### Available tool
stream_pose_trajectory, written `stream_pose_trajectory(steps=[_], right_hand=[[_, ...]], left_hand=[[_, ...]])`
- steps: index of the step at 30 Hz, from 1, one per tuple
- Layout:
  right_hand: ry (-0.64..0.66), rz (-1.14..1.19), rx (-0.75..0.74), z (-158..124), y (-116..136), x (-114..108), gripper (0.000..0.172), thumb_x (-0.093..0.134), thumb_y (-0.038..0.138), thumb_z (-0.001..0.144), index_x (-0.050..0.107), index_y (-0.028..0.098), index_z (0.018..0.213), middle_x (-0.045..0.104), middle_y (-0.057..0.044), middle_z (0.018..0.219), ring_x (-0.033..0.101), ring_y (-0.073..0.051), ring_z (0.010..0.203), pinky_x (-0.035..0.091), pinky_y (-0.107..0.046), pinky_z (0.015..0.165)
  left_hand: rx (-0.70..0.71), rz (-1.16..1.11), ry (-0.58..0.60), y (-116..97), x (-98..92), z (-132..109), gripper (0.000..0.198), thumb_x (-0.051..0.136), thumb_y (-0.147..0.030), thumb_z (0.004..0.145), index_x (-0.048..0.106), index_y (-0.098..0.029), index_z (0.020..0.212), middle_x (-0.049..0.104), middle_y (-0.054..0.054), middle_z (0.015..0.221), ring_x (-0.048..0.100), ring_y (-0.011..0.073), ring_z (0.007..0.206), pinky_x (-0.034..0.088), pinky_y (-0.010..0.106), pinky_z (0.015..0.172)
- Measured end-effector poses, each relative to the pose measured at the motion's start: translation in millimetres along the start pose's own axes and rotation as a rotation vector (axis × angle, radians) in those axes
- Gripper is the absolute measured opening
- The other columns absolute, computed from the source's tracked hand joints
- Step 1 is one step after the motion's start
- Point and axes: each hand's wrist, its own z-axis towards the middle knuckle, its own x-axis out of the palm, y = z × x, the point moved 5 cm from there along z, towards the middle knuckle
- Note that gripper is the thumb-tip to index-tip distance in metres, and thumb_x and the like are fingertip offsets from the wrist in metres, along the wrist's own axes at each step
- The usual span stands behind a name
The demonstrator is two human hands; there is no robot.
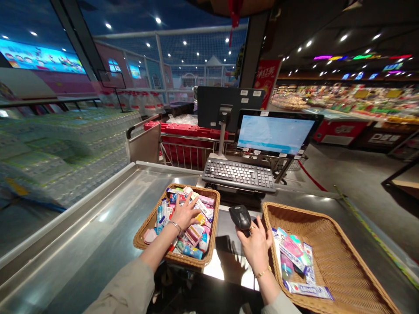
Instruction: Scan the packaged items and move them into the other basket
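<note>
My left hand (186, 212) rests with spread fingers on small boxed and tubed toiletries (193, 233) heaped in a woven wicker basket (214, 218). My right hand (255, 246) grips a black handheld barcode scanner (240, 217), which is tilted over the dark counter surface between the baskets. To the right, a second wicker basket (334, 257) holds a few flat packets and small packages (293, 257) along its near left side. Much of its woven bottom shows.
A black keyboard (238, 174) and a lit checkout monitor (275, 133) stand just beyond the baskets. A steel counter (98, 218) runs along the left, beside stacked bottled-water packs (59, 148). Behind the keyboard are a metal cart rail (183, 148) and a red crate.
</note>
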Motion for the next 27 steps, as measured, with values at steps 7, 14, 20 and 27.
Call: stream_pose_trajectory(steps=[7, 14, 20, 27], right_hand=[[0.021, 0.034, 0.029, 0.4, 0.0, 2.3, 0.033, 0.048, 0.042, 0.080, 0.071, 0.022, 0.093, 0.068, -0.009, 0.119, 0.036, -0.031, 0.136, 0.009, -0.054, 0.111], [0.027, 0.022, 0.007, 0.0, 2.4, 4.3, 0.032, 0.047, 0.041, 0.081, 0.070, 0.022, 0.092, 0.067, -0.009, 0.122, 0.036, -0.031, 0.136, 0.010, -0.057, 0.110], [0.026, -0.001, 0.013, 0.0, 0.8, 4.3, 0.033, 0.046, 0.041, 0.082, 0.071, 0.023, 0.093, 0.067, -0.008, 0.121, 0.035, -0.031, 0.137, 0.012, -0.056, 0.109], [0.006, -0.001, -0.007, -0.8, -2.8, 6.3, 0.033, 0.046, 0.042, 0.082, 0.070, 0.022, 0.093, 0.068, -0.007, 0.119, 0.035, -0.031, 0.137, 0.011, -0.057, 0.109]], left_hand=[[-0.046, -0.019, -0.040, -4.6, -3.5, -5.0, 0.025, 0.067, -0.047, 0.079, 0.071, -0.034, 0.100, 0.046, 0.004, 0.148, 0.026, 0.0383, 0.143, -0.006, 0.076, 0.107], [-0.155, -0.010, -0.085, -11.5, -4.3, -5.9, 0.024, 0.061, -0.045, 0.085, 0.066, -0.023, 0.079, 0.052, 0.005, 0.143, 0.028, 0.0362, 0.143, -0.007, 0.075, 0.109], [-0.213, -0.078, -0.057, -11.8, 1.3, -1.0, 0.025, 0.060, -0.044, 0.085, 0.063, -0.021, 0.076, 0.053, 0.008, 0.142, 0.031, 0.0367, 0.142, -0.008, 0.075, 0.108], [-0.274, -0.187, 0.001, -12.1, 1.8, 1.7, 0.027, 0.051, -0.043, 0.091, 0.064, -0.023, 0.077, 0.053, 0.004, 0.143, 0.029, 0.0331, 0.143, -0.010, 0.074, 0.107]])
